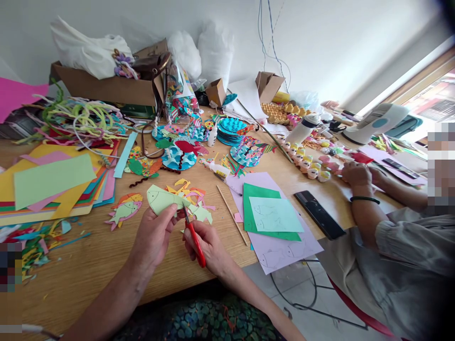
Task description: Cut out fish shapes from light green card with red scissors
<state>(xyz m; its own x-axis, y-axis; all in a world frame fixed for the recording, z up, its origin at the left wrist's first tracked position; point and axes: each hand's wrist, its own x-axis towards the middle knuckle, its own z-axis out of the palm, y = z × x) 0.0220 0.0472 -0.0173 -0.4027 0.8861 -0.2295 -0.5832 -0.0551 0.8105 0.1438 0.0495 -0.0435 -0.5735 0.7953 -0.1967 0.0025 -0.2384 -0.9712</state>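
Note:
Pinched in my left hand [155,232] is a light green paper fish [161,199] with a drawn face and outline. My right hand [207,244] grips red-handled scissors [195,241], whose blades meet the paper at the tail end of the fish. Pale green offcuts [202,212] lie just behind the blades, with yellow and orange scraps [186,187] beyond them. Left of my hands, a few cut paper fish [125,210] lie stacked on the wooden table. Sheets with pencilled fish, pale blue [275,214], green [250,203] and lilac [284,258], overlap on the right.
Coloured paper sheets [53,182] and shredded scraps [42,246] cover the left side. A wooden stick [232,215], a phone [319,214] and a glue bottle [212,135] lie or stand around. At right, a co-worker's hands [357,174] work near small doll-like figures [305,163].

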